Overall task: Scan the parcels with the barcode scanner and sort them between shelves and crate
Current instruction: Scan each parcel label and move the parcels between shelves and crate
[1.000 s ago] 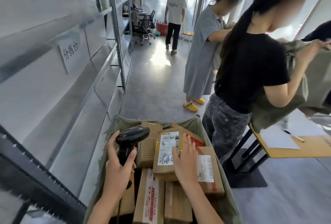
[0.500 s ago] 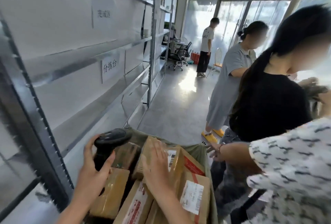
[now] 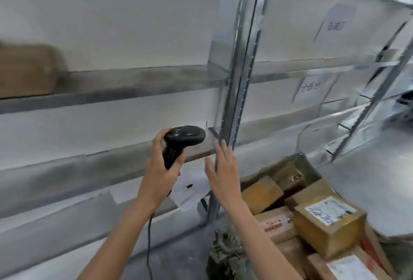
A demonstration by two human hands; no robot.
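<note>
The left hand (image 3: 162,173) grips the handle of the black barcode scanner (image 3: 180,142), its head pointing right toward the metal shelf upright (image 3: 240,74) and its cable (image 3: 148,244) hanging down beside the forearm. The right hand (image 3: 224,173) is raised just right of it with fingers straight and spread, holding nothing, in front of the shelves (image 3: 111,90). The brown parcels (image 3: 328,219) lie packed together in the crate (image 3: 225,255) at the near right, several with white labels facing up
</note>
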